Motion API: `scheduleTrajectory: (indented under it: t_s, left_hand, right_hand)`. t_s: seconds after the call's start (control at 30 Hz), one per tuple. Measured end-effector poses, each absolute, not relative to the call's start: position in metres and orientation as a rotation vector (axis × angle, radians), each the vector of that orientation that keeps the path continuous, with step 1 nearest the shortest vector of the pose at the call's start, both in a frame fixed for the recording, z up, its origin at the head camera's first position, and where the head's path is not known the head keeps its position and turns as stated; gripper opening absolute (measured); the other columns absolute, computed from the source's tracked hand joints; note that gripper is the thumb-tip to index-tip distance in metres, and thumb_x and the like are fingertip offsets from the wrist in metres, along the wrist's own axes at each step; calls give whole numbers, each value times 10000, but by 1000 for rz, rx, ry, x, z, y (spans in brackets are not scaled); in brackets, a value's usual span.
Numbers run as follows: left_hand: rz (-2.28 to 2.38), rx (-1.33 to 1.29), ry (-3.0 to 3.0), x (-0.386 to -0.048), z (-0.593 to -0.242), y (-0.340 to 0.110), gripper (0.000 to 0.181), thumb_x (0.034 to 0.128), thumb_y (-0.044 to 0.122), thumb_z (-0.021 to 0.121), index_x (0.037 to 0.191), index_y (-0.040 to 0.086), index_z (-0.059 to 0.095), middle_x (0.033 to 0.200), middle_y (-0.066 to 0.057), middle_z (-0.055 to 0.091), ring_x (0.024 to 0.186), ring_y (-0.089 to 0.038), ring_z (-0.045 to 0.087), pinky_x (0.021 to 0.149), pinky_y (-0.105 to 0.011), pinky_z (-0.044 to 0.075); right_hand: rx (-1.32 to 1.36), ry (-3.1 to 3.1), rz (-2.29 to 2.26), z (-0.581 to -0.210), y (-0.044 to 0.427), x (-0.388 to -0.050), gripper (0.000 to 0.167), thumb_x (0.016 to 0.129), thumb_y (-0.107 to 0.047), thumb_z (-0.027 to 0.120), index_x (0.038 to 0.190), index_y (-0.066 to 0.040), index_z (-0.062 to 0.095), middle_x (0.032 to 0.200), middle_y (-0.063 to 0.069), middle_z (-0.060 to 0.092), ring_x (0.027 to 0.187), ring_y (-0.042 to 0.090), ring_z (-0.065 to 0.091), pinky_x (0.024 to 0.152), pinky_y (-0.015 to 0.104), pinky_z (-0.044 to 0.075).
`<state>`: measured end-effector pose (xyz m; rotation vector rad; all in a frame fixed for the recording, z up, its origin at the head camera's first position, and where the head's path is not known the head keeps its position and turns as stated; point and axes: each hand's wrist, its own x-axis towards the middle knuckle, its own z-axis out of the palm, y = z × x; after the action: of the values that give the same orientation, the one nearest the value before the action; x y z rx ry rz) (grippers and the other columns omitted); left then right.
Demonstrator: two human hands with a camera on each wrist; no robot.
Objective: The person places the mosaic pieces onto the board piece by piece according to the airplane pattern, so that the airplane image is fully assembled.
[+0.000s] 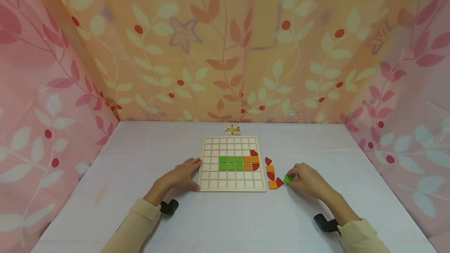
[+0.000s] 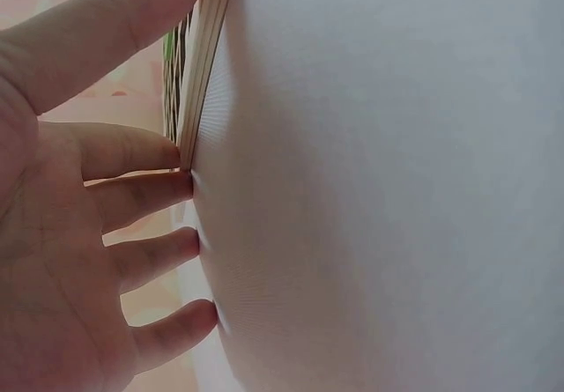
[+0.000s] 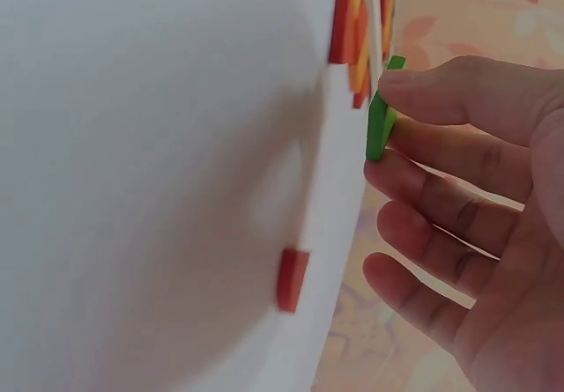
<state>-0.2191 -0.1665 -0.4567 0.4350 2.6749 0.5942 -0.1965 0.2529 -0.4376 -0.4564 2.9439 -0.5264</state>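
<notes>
My right hand (image 1: 309, 180) pinches a green tile (image 3: 381, 123) between thumb and fingers, above the cloth just right of several loose tiles. Its other fingers are spread apart in the right wrist view. A wooden grid board (image 1: 211, 184) lies flat in the middle. My left hand (image 1: 181, 175) rests at the board's left edge, its fingers extended and fingertips on the edge and cloth. On the board, a block of green tiles (image 1: 231, 163) fills cells in two rows. To its right sit orange tiles (image 1: 247, 163) and two red rounded tiles (image 1: 255, 166).
Loose orange tiles (image 1: 273, 185) and red tiles (image 1: 270, 176) lie right of the board. Another red piece (image 3: 293, 280) lies on the cloth by my right hand. A small pattern card (image 1: 232, 129) stands behind the board. Floral curtains (image 1: 225, 50) enclose the white table (image 1: 140, 143).
</notes>
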Motion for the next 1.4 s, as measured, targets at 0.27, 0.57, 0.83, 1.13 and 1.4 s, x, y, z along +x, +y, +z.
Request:
scheduleTrajectory:
  t_s: [0.27, 0.57, 0.83, 1.13, 1.4]
  left_hand:
    - [594, 429, 2681, -220, -456, -168, 948, 748, 268, 836, 1504, 8, 327, 1601, -153, 274, 1499, -385, 172, 1157, -634, 192]
    - [607, 415, 2665, -217, -455, -166, 947, 746, 268, 837, 1505, 14, 330, 1603, -147, 274, 1501, -380, 166, 1165, -624, 184]
    - [594, 412, 2670, -218, -454, -165, 951, 742, 266, 841, 1507, 25, 332, 1603, -137, 279, 1501, -377, 172, 1164, -625, 186]
    - [596, 430, 2683, -220, -457, -166, 956, 730, 266, 848, 1501, 17, 341, 1595, -146, 295, 1494, -387, 189, 1156, -630, 201]
    - [582, 418, 2676, -220, -456, -165, 945, 748, 267, 837, 1510, 30, 329, 1604, -135, 277, 1502, -374, 171, 1167, -619, 189]
  right_hand:
    - [-481, 2940, -572, -429, 229, -216, 192, 798, -136, 757, 979, -72, 762, 888, 0, 662, 884, 193, 558, 808, 374, 537]
    - [-581, 2914, -584, -418, 200, -225, 214, 813, -149, 765, 1011, -66, 763, 908, 14, 665, 913, 227, 560, 807, 346, 536]
    - [-714, 2933, -555, -412, 177, -237, 218, 821, -150, 753, 1025, -74, 760, 926, 21, 669, 890, 222, 552, 782, 322, 504]
    - [-883, 2915, -536, -412, 153, -250, 196, 827, -175, 760, 988, -64, 761, 901, 14, 661, 864, 190, 550, 785, 336, 490]
    - [-955, 2880, -524, -415, 129, -257, 210, 819, -147, 736, 1007, -56, 759, 936, 38, 675, 900, 189, 555, 834, 361, 503]
